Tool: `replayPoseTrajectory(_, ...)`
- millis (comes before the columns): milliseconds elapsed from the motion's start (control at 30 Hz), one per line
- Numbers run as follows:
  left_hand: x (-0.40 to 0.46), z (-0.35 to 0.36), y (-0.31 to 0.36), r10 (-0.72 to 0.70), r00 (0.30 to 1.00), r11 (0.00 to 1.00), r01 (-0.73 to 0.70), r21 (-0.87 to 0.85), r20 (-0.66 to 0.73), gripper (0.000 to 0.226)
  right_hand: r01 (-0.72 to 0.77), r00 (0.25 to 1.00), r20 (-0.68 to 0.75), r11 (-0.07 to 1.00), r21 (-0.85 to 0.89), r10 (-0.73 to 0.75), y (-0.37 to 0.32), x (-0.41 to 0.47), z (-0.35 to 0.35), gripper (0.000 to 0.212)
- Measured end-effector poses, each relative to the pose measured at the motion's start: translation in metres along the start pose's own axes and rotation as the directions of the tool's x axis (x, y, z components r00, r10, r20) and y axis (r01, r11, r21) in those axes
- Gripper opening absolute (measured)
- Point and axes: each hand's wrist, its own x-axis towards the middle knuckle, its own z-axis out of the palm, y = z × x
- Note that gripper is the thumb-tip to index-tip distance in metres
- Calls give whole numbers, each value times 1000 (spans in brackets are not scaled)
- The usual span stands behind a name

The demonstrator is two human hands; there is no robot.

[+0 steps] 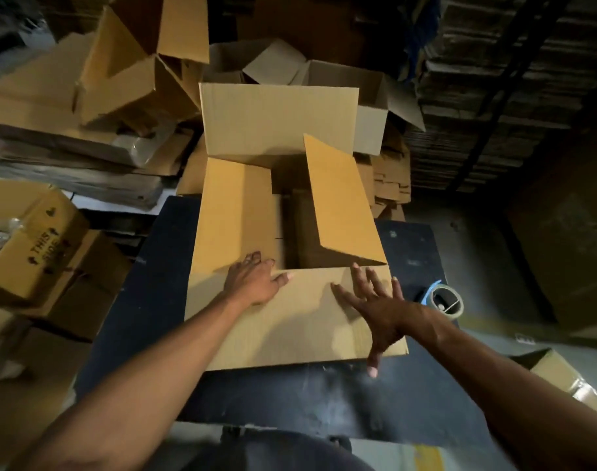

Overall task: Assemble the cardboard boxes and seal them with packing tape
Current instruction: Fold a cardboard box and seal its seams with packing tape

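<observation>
one cardboard box (290, 232) stands open on the dark table (147, 300), and everything else is placed from it. it has four flaps: the far flap (276, 120) stands upright, the left flap (236, 212) lies folded in nearly flat, the right flap (341, 202) tilts halfway down over the opening, and the near flap (290, 321) slopes toward the person.

two bare hands work on the box. the left hand (256, 280) rests on the near flap at its left end, fingers reaching to the left flap's near edge, thumb out flat; it grips nothing. the right hand (375, 311) lies spread on the near flap's right end, fingers straight and apart, thumb hanging past the flap's lower right corner, holding nothing.

one roll of packing tape (446, 300) sits on the table just right of the box, apart from it, with a blue piece at its top edge.

left of the box are flattened cardboard stacks (69, 158) and one printed box (35, 246) reading "this side". behind it sit at least two more open boxes (341, 90). one more box (562, 375) shows at the near right.
</observation>
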Motion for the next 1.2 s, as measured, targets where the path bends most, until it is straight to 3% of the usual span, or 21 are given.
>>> replayPoseTrajectory(100,3,0,2,-14,1000,1000,14,2,8,73,-13,998,-68,994,-108,6,-1,3,7,173)
replayPoseTrajectory(200,2,-8,7,-9,1000,1000,9,-28,11,72,67,987,-131,984,-163,-88,-5,-3,8,162)
replayPoseTrajectory(300,-8,-37,18,38,993,999,-35,-36,108,74,126,992,1,992,-28,-126,3,-26,-31,138)
replayPoseTrajectory(400,-18,-73,30,83,882,997,-69,-46,465,99,192,966,96,915,355,-240,25,-51,-92,89)
replayPoseTrajectory(500,-36,-105,38,95,781,982,26,-184,617,147,250,908,162,810,530,-386,39,-54,-126,63)
replayPoseTrajectory(567,-45,-126,40,148,720,963,51,-264,678,143,234,886,204,780,581,-417,44,-46,-135,52)
replayPoseTrajectory(633,-50,-140,37,222,664,940,48,-337,714,112,233,871,196,729,643,-451,50,-41,-142,41)
replayPoseTrajectory(767,-44,-138,21,333,681,932,-131,-339,653,54,233,877,188,735,637,-442,59,-37,-150,30)
replayPoseTrajectory(900,-34,-134,30,402,807,891,-238,-386,432,26,161,949,160,850,502,-274,54,-29,-152,26)
replayPoseTrajectory(1000,-19,-124,36,298,930,954,-281,-103,217,27,72,997,-22,920,385,-68,49,-5,-145,30)
replayPoseTrajectory(1067,-6,-108,31,233,971,970,-236,61,55,39,41,977,-211,946,320,29,46,15,-136,39)
replayPoseTrajectory(1133,5,-90,21,200,979,980,-200,15,-22,53,-21,926,-358,962,271,121,41,30,-125,50)
replayPoseTrajectory(1200,13,-73,12,167,985,982,-169,-86,-33,57,-101,853,-483,971,218,197,33,42,-109,47)
